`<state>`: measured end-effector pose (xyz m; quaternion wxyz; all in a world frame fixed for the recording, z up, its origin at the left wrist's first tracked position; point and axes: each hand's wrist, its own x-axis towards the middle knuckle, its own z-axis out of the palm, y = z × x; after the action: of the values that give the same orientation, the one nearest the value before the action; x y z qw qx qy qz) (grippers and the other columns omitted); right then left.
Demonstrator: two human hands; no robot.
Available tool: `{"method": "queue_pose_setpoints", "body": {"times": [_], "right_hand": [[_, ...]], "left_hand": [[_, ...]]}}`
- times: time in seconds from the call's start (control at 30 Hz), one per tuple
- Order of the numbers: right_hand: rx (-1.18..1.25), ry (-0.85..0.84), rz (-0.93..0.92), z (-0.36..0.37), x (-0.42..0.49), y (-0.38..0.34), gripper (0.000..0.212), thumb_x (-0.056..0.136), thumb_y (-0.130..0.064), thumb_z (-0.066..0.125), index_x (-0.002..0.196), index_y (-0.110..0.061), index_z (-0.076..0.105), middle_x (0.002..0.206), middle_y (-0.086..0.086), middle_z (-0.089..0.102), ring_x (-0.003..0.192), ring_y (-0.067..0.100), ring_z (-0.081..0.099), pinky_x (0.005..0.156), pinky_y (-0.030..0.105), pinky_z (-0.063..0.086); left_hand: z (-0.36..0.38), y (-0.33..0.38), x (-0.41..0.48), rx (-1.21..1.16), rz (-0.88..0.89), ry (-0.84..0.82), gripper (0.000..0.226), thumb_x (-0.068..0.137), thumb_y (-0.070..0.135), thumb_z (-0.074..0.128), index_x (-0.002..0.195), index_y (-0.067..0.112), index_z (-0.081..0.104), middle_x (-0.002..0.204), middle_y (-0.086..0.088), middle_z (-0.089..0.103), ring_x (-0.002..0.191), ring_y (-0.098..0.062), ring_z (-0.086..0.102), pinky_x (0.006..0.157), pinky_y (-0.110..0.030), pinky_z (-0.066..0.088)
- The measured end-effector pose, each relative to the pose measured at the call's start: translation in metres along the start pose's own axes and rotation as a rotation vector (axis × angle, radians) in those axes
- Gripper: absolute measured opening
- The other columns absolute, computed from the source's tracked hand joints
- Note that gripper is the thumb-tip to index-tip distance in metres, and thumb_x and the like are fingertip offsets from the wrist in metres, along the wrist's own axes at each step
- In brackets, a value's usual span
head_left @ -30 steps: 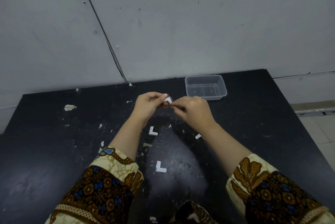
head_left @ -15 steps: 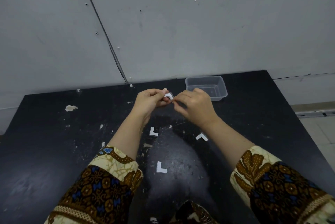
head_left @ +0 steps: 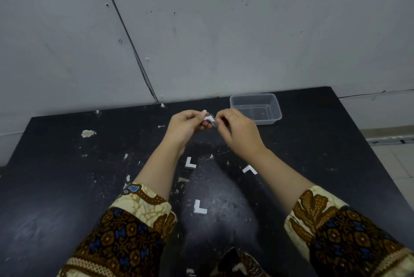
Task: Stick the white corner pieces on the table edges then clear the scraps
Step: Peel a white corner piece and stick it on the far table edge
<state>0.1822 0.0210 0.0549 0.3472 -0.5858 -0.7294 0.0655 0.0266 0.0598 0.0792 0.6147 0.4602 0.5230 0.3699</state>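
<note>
A small white L-shaped corner piece (head_left: 209,118) is held above the black table (head_left: 67,176), pinched between my left hand (head_left: 187,123) and my right hand (head_left: 237,131). My right fingertips pinch a thin clear strip at its right end. Three more white corner pieces lie on the table: one (head_left: 190,163) just below my left wrist, one (head_left: 249,169) under my right forearm, one (head_left: 199,207) nearer to me between my sleeves.
A clear plastic container (head_left: 272,99), seemingly holding nothing, stands at the back right near the grey wall (head_left: 224,30). Pale chips and specks (head_left: 88,133) dot the tabletop. The table's right edge drops to a tiled floor (head_left: 398,160).
Both hands have risen slightly and shifted toward the far edge with the corner piece. The corner piece under my right forearm, partly hidden a second ago, is now in full sight.
</note>
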Motion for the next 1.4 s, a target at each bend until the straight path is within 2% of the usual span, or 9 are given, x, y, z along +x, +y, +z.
{"method": "queue_pose_setpoints", "body": {"times": [0.23,0.43,0.57,0.67,0.87,1.03,1.13,1.3,1.4], "right_hand": [[0.096,-0.032,0.172,-0.001,0.011,-0.005,0.013,0.097,-0.020,0.048,0.100,-0.014,0.059,0.093,-0.001,0.064,0.079,0.015,0.059,0.069,0.030,0.047],[0.457,-0.047,0.392,-0.002,0.016,-0.008,0.009,0.095,-0.015,0.054,0.094,-0.016,0.062,0.076,-0.008,0.062,0.070,0.004,0.057,0.065,0.009,0.043],[0.658,-0.045,0.486,-0.002,0.016,-0.008,0.008,0.092,-0.011,0.060,0.092,-0.012,0.068,0.079,-0.003,0.068,0.074,0.008,0.063,0.070,0.012,0.050],[0.683,-0.049,0.498,-0.001,0.015,-0.006,0.008,0.088,-0.012,0.066,0.092,-0.014,0.072,0.081,-0.007,0.070,0.077,0.002,0.064,0.073,0.015,0.052],[0.756,-0.025,0.554,0.000,0.014,-0.008,0.010,0.085,-0.009,0.070,0.092,-0.015,0.072,0.084,0.002,0.073,0.077,0.016,0.071,0.078,0.030,0.059],[0.858,0.022,0.581,-0.002,0.015,-0.014,0.007,0.085,-0.008,0.070,0.092,-0.009,0.071,0.080,0.006,0.073,0.071,0.011,0.071,0.061,0.016,0.052],[0.852,0.048,0.596,-0.002,0.014,-0.017,0.009,0.083,-0.014,0.073,0.090,-0.007,0.072,0.079,0.007,0.073,0.069,0.010,0.070,0.055,0.015,0.049],[0.820,0.003,0.613,0.003,0.014,-0.012,0.015,0.080,-0.006,0.074,0.093,-0.013,0.071,0.084,0.005,0.072,0.072,0.008,0.066,0.061,0.015,0.050],[0.806,0.086,0.614,0.005,0.014,-0.007,0.017,0.081,-0.002,0.071,0.096,-0.011,0.070,0.088,0.002,0.070,0.079,0.007,0.065,0.070,0.016,0.053]], "left_hand": [[0.001,-0.009,-0.001,0.066,-0.013,-0.009,0.023,0.090,0.019,0.064,0.094,-0.004,0.068,0.077,-0.014,0.065,0.075,-0.020,0.071,0.088,-0.033,0.053],[0.001,-0.010,-0.001,0.058,-0.010,-0.012,0.016,0.090,0.018,0.064,0.086,0.005,0.070,0.072,-0.008,0.067,0.079,-0.022,0.070,0.088,-0.034,0.053],[0.002,-0.011,-0.001,0.045,-0.004,0.029,0.014,0.089,0.017,0.065,0.085,0.005,0.070,0.072,-0.009,0.067,0.080,-0.026,0.066,0.086,-0.034,0.053],[0.003,-0.013,-0.002,0.052,-0.006,0.041,0.018,0.089,0.019,0.065,0.088,0.002,0.070,0.073,-0.009,0.068,0.081,-0.025,0.065,0.082,-0.031,0.053],[0.006,-0.014,-0.002,0.034,-0.001,0.033,0.024,0.089,0.018,0.064,0.095,-0.005,0.068,0.080,-0.014,0.069,0.079,-0.022,0.065,0.081,-0.028,0.054],[0.004,-0.016,-0.002,0.012,0.001,0.040,0.014,0.089,0.018,0.064,0.084,0.007,0.070,0.072,-0.007,0.067,0.073,-0.016,0.063,0.070,-0.021,0.053],[0.001,-0.018,0.001,-0.037,-0.022,0.053,0.011,0.089,0.016,0.064,0.080,0.013,0.069,0.073,-0.007,0.068,0.078,-0.020,0.063,0.070,-0.023,0.052],[0.000,-0.020,0.001,-0.118,-0.069,0.082,0.012,0.090,0.015,0.062,0.080,0.016,0.067,0.076,-0.006,0.070,0.075,-0.018,0.065,0.069,-0.023,0.052],[-0.003,-0.020,0.002,-0.160,-0.085,0.115,0.009,0.091,0.015,0.061,0.082,0.013,0.064,0.078,-0.007,0.070,0.076,-0.019,0.068,0.076,-0.028,0.053]]}}
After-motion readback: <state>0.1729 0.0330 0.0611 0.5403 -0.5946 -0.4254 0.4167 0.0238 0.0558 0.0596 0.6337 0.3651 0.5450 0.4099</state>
